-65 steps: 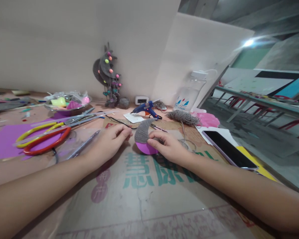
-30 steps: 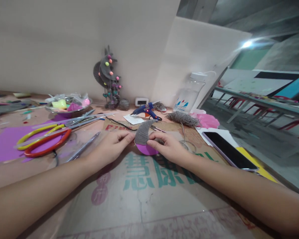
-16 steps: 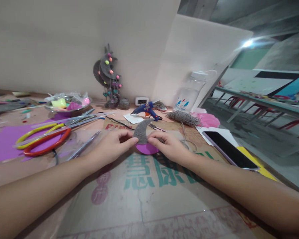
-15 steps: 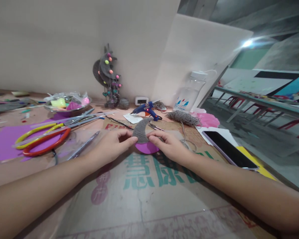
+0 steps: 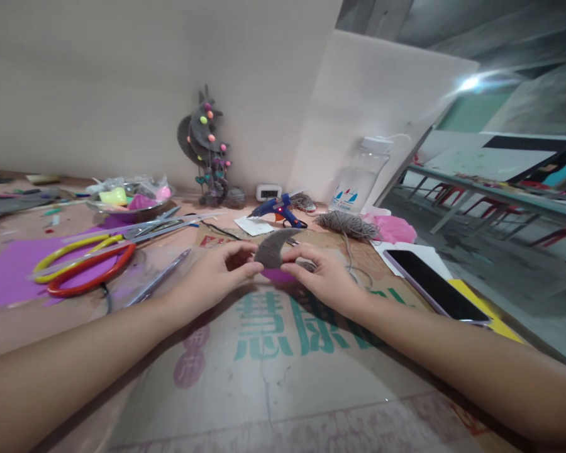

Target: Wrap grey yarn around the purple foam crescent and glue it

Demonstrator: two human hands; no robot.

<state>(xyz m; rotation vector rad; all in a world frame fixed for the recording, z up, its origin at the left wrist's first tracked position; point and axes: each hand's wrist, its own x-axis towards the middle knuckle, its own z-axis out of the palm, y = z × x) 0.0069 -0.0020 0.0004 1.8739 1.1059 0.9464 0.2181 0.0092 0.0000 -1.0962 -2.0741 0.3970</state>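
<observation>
Between my two hands is a crescent-shaped piece wrapped in grey yarn (image 5: pixel 270 249), its pointed tip up and to the right. A purple part (image 5: pixel 279 275) shows below the grey, and I cannot tell whether it belongs to the same piece. My left hand (image 5: pixel 221 269) pinches the left edge between thumb and fingers. On the right side, my right hand (image 5: pixel 321 272) grips it the same way. Just behind it a blue glue gun (image 5: pixel 279 209) stands with a small red light on. A skein of grey yarn (image 5: pixel 346 225) lies to the right, with a loose strand trailing down.
Red-and-yellow-handled scissors (image 5: pixel 92 286) and a pen (image 5: pixel 160 277) lie left, by purple sheets (image 5: pixel 4 274). Behind are a bowl (image 5: pixel 132 215), a grey crescent ornament (image 5: pixel 202 138) and a small clock (image 5: pixel 268 192). A water bottle (image 5: pixel 358 176) and a phone (image 5: pixel 436 286) are right.
The grey crescent has tilted in my hands, so it looks lower and its tip leans further right. Less of the purple shows. Both hands keep their hold.
</observation>
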